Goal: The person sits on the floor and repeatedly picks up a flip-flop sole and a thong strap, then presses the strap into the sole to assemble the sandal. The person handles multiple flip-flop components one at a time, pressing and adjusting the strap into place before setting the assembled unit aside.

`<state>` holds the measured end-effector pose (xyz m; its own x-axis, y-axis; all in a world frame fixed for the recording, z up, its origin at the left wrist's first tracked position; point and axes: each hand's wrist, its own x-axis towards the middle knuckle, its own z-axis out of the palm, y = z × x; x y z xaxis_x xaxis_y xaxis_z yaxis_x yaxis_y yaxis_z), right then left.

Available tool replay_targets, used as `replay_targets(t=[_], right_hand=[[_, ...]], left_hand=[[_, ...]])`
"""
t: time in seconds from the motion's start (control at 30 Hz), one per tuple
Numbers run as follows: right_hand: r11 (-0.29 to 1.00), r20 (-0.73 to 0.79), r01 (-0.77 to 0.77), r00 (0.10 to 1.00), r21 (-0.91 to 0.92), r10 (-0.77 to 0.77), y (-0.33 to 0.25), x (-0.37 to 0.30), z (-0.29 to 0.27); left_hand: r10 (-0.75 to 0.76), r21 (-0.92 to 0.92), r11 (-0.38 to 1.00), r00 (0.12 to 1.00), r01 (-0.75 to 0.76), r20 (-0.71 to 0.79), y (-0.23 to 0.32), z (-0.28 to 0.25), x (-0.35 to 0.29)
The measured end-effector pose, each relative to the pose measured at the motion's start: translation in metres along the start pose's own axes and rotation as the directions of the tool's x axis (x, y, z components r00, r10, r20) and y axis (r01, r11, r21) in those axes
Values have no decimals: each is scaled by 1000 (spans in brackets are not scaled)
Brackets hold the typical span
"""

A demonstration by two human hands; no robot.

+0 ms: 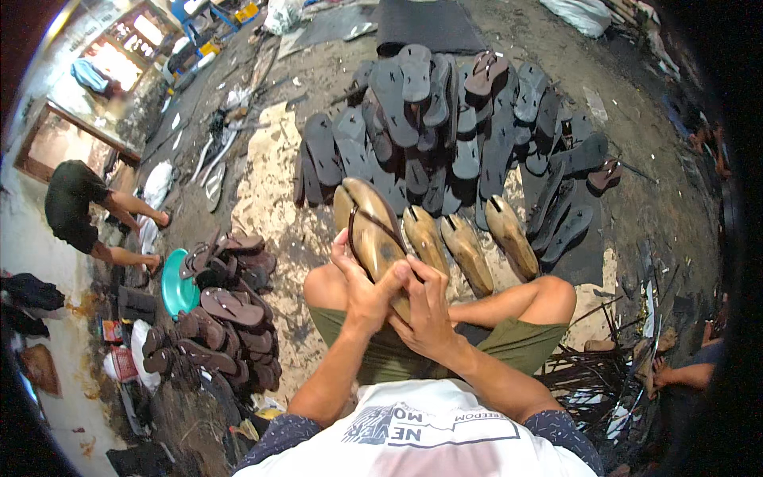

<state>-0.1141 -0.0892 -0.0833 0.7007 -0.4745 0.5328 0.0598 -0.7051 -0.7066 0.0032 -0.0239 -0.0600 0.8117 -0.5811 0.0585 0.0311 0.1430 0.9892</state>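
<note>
Between both my hands is a wooden shoe last [373, 242] with a dark brown thong strap [378, 221] stretched over its toe end. It tilts up and away from me, above my crossed legs. My left hand [362, 296] wraps its left side, thumb lying across the top. My right hand [427, 314] closes round the heel end, its fingers by the strap's right end. Whether a sole lies under the last is hidden. Just beyond my hands, more wooden lasts lie in a row: one [426, 237], a second [467, 253] and a third [511, 238].
Dark grey sandal soles [417, 119] are heaped ahead. Brown thong sandals [232, 308] pile up at left beside a green basin [180, 296]. Black strips [584, 370] lie at right, near another person's hand [659, 375]. A person in dark clothes [73, 203] bends over at far left.
</note>
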Motion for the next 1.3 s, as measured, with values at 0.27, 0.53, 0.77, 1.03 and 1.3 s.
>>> replay_targets(t=[0.27,0.53,0.77,1.03,1.3], right_hand=[[496,614,-705,699,507,366,27,-28,-53],[-159,868,-896,336,414,365,-26,-52,-75],[537,640,-688,700,487,316,16,-49,-79],[-46,628,-679,648,733,432,44,25,-49],[-208,618,-587,688,782,380,48,11,-18]], left_hand=[[-398,-396,824,912,405,102,52,-1,-70],[-476,-527,736,879,425,44,61,-8,-106],[-420,-238,873,904,425,78,70,-4,-91],[-419,57,904,854,423,308,95,-3,-68],[-668,-346,641,720,685,189,14,-36,-143]])
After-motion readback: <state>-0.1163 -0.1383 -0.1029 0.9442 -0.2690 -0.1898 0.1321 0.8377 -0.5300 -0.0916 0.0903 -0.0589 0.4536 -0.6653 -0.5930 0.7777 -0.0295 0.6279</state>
